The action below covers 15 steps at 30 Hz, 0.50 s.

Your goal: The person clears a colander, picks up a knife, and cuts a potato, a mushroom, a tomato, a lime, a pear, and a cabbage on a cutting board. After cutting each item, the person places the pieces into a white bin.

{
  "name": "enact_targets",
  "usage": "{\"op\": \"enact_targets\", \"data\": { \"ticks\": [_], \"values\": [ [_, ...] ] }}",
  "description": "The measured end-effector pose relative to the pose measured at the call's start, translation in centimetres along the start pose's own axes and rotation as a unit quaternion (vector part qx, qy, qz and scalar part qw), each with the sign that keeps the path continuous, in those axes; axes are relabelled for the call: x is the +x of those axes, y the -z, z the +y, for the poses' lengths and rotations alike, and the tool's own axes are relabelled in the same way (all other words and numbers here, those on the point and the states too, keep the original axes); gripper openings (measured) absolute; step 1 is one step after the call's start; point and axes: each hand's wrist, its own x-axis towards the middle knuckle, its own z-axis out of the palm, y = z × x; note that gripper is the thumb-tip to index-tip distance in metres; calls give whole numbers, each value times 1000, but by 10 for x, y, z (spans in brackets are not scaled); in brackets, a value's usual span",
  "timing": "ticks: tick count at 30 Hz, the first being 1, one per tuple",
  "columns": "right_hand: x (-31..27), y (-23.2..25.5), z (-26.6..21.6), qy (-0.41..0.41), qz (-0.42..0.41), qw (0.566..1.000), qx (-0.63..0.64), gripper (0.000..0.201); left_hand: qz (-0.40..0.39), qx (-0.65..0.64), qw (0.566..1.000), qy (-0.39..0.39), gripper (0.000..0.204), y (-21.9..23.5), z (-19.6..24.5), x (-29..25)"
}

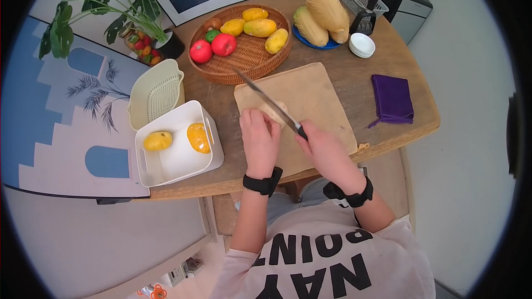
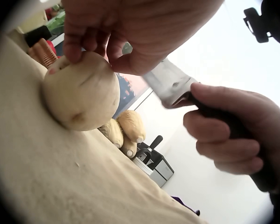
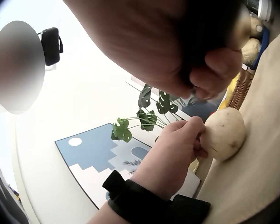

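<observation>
A pale, peeled-looking potato [image 1: 275, 112] lies on the tan cutting board [image 1: 321, 97]; the left wrist view shows its rounded side [image 2: 81, 95] with small dark marks. My left hand [image 1: 259, 138] holds it, bent fingers and thumb on its upper part. In my right hand [image 1: 328, 147] is the black handle of a kitchen knife [image 1: 270, 101]. From the head view, the blade slants across the potato toward the basket; the left wrist view has the blade [image 2: 167, 84] up beside the left hand. My right hand hides most of the knife in the right wrist view.
Behind the board sits a wicker basket [image 1: 260, 67] of yellow and red produce. At left are a white bin [image 1: 166, 160] holding yellow items and a pale green colander [image 1: 158, 91]. Rightward lie a purple cloth [image 1: 392, 99], white bowls [image 1: 362, 45] and large yellow squashes [image 1: 328, 11].
</observation>
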Motion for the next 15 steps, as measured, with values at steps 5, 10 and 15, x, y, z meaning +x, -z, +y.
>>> {"op": "enact_targets", "data": {
  "ticks": [5, 10, 15],
  "values": [
    [-3, 1, -5, -4, -8, 1000, 19, 20, -15, -2, 1000, 22, 17, 6, -1, -6],
    [-2, -4, 2, 11, -6, 1000, -18, 21, -18, 3, 1000, 21, 16, 4, 2, -2],
    [-1, 1, -5, 8, -7, 1000, -15, 21, -12, -19, 999, 25, 17, 4, -3, -5]
  ]
}}
